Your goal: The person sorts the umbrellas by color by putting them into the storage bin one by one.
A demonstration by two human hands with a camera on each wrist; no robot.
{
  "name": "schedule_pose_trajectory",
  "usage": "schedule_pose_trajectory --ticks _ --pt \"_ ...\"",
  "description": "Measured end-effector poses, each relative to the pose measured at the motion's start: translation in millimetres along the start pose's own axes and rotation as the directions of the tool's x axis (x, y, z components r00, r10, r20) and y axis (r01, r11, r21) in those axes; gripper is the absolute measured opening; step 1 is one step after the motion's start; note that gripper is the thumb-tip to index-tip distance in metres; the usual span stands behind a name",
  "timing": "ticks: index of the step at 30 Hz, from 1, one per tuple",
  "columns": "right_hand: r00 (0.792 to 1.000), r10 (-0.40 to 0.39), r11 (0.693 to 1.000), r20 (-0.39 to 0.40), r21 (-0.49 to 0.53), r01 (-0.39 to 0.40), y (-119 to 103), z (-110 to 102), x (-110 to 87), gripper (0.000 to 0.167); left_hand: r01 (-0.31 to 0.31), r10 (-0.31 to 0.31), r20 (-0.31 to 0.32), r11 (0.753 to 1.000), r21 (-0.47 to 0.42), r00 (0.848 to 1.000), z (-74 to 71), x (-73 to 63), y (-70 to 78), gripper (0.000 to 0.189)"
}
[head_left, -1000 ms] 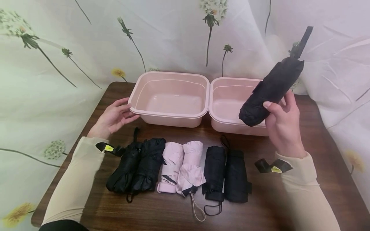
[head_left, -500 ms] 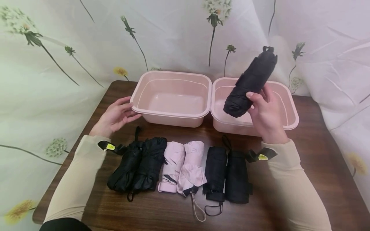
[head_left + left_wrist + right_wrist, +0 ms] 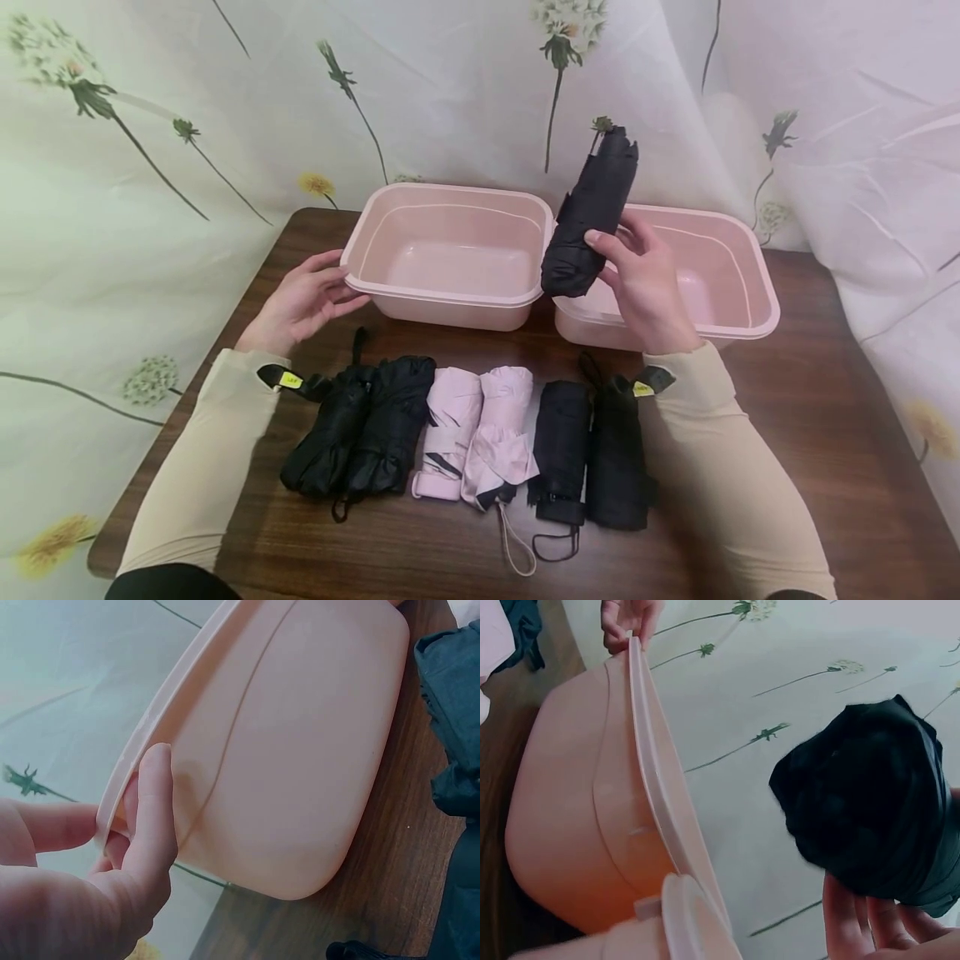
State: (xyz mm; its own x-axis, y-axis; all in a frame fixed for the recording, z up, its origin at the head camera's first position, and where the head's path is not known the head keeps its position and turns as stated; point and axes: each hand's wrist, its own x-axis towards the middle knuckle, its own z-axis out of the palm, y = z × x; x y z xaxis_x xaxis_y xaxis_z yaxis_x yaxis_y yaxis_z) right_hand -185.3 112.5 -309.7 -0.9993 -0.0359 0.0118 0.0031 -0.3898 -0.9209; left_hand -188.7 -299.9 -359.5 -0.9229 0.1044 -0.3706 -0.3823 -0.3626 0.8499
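My right hand [image 3: 645,279] grips a folded black umbrella [image 3: 592,208], thumb across its near side. The umbrella tilts up and away, held over where the two pink basins meet; in the right wrist view its bunched end [image 3: 862,795] faces the camera. With thumb and fingers, my left hand [image 3: 303,300] pinches the left corner rim of the left pink basin [image 3: 457,312]. In the left wrist view, the fingers [image 3: 154,802] lie under the rim on the outer wall. The right pink basin [image 3: 738,333] stands beside it, partly hidden by my right hand.
In front of the basins lies a row of folded umbrellas: a black pair [image 3: 386,425] at left, two pink ones [image 3: 498,425] in the middle, a black pair [image 3: 562,450] at right. A flower-printed cloth [image 3: 465,92] hangs behind the brown table [image 3: 810,417].
My right hand has carried the black umbrella leftward, from over the right basin's far side to the gap between the basins, turning it more upright. My left hand stays at the rim.
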Motion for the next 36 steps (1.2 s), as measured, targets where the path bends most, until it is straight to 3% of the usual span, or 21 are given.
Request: schedule_pose_trajectory --ticks 17,29,36 --pt "0.994 0.105 0.980 -0.006 -0.171 -0.105 14.4 18.1 16.3 0.050 0.002 -0.002 -0.008 1.000 0.003 1.000 -1.0 0.4 -0.1 0.051" --pt "0.998 0.069 0.947 0.006 -0.315 -0.064 21.6 26.6 26.4 0.046 -0.010 0.010 0.006 1.000 -0.023 1.000 -1.2 1.9 -2.2 0.049" --pt "0.997 0.082 0.918 0.011 -0.391 -0.071 25.3 30.9 31.2 0.053 -0.009 0.009 -0.001 1.000 -0.016 1.000 -1.4 1.8 -1.9 0.053"
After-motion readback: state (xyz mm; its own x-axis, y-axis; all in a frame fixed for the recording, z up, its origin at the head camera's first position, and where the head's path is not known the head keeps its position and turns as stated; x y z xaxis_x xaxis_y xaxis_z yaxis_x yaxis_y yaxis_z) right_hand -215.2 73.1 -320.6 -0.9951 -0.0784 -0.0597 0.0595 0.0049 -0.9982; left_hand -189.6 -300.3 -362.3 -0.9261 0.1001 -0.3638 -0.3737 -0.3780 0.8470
